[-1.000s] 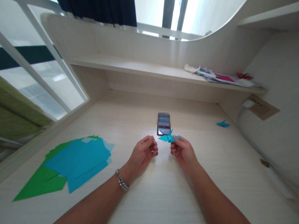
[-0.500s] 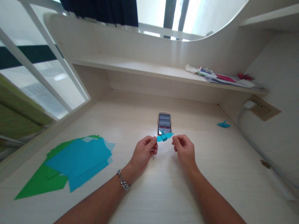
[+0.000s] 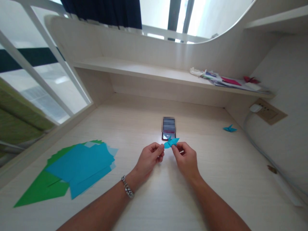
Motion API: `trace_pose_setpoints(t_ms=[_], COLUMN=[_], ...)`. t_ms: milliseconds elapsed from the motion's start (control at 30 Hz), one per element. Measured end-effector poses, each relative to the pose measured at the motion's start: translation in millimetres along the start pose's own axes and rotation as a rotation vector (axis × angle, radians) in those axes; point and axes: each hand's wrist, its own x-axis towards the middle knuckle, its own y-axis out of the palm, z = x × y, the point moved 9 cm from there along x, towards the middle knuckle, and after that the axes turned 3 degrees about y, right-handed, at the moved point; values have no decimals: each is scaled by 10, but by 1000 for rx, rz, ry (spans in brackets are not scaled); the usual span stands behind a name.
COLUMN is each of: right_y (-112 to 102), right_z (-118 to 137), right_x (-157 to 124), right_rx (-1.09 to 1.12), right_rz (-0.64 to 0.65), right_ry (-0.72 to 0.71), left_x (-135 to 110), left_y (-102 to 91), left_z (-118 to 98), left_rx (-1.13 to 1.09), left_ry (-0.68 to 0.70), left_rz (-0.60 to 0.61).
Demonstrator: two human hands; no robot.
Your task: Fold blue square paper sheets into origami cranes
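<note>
A small blue paper crane [image 3: 171, 142] is held up between my two hands, just in front of the phone. My left hand [image 3: 151, 157] pinches the tip of its left wing between thumb and fingers. With thumb and forefinger, my right hand [image 3: 186, 158] grips the crane near its body, at the lower right. The crane's right wing points up and to the right, and a thin point stands up from its middle. Behind it lies the phone [image 3: 168, 126] with its screen lit, its lower edge partly covered by the crane.
Blue paper sheets [image 3: 84, 163] lie over green sheets [image 3: 38, 191] on the desk at left. Another blue paper crane [image 3: 230, 128] rests at right, near a cable [image 3: 255, 141] running from a wall socket [image 3: 269, 111]. Papers [image 3: 223, 80] lie on the shelf [image 3: 144, 71].
My right hand has moved left and closed on the crane near its body. The crane has turned slightly and shifted a little to the right; my left hand keeps its pinch.
</note>
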Motion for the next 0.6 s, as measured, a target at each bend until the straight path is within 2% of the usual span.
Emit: trace_pose_setpoints(t_ms=[133, 300, 467, 600], right_y=[-53, -199, -382, -569], right_z=[21, -50, -228, -383], right_x=[10, 77, 185, 304], right_rx=[19, -33, -60, -86], right_rz=[-43, -134, -214, -274], right_ry=[-4, 11, 40, 62], left_x=[2, -11, -45, -106], left_y=[-15, -142, -252, -166], left_z=[-39, -69, -181, -259], left_rx=[13, 73, 319, 522], left_ry=[26, 62, 109, 73], left_rz=[-12, -71, -142, -70])
